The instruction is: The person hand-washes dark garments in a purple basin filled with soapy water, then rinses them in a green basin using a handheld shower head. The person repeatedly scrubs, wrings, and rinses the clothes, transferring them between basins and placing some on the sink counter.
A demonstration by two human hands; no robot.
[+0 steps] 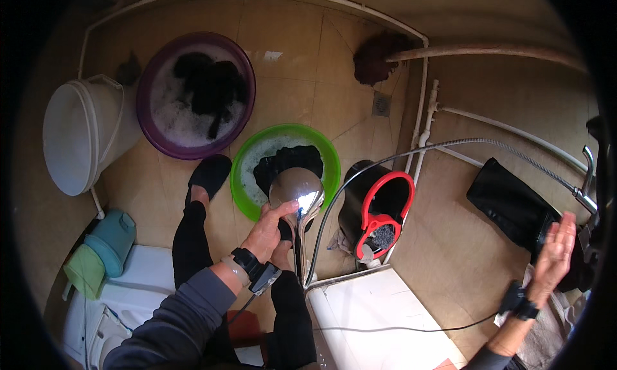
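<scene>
My left hand (pixel 265 234) grips a chrome shower head (pixel 297 193), its thumb lying along the rounded back. Its metal hose (pixel 398 155) arcs over from the tap (pixel 586 196) at the far right. Beneath the shower head stands a green basin (pixel 334 158), where dark cloth (pixel 292 157) sits in sudsy water; the head hides part of it. At the right, my right hand (pixel 554 257) has its fingers stretched out and holds nothing visible. Dark cloth (pixel 511 200) hangs close to its fingertips; I cannot tell whether they touch.
A purple basin (pixel 146 106) with suds and dark cloth stands beyond, beside a white bucket (pixel 64 139). Right of the green basin is a black bin with a red ring handle (pixel 409 196). A mop (pixel 385 56), floor drain (pixel 381 104), blue-green jug (pixel 110 241) and white surface (pixel 385 306) surround me.
</scene>
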